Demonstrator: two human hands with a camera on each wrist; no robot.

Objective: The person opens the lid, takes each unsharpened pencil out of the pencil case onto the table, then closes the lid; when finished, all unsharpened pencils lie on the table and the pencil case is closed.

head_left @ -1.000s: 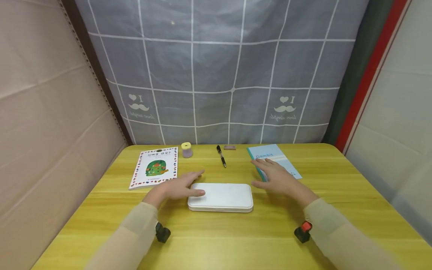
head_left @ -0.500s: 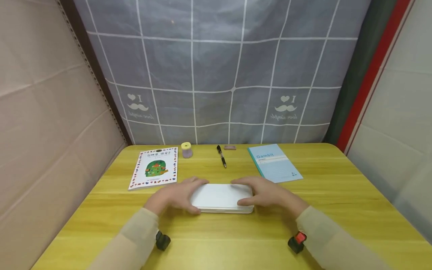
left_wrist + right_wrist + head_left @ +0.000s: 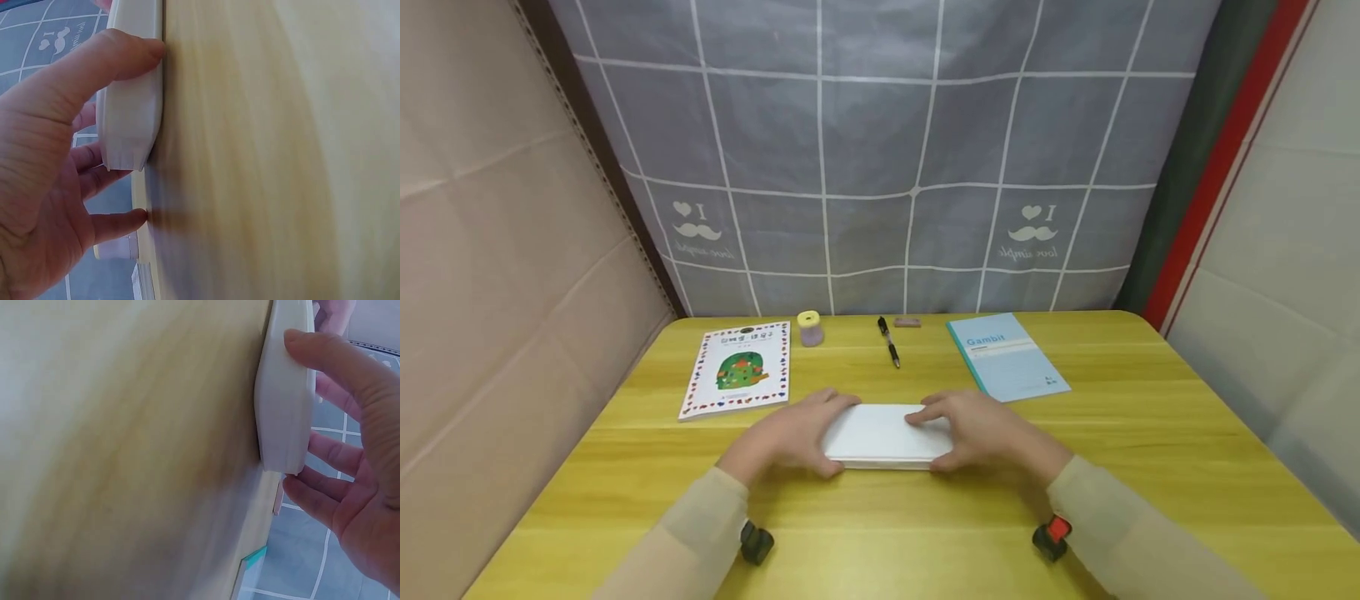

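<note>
Hands grasp a flat white case (image 3: 880,433) at the lower centre of the head view: the left hand (image 3: 790,437) curls round its left end, the right hand (image 3: 985,433) round its right end, thumbs on the near edge. Plain, smooth and round-cornered, the case lies on the yellow wooden table (image 3: 1150,467).

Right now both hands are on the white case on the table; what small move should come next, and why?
Probably lift the lid a little with the thumbs. The left hand and the right hand grip the two ends of the white case, each thumb on its near front edge and fingers over the top. The case lies flat on the table and looks closed.
</note>
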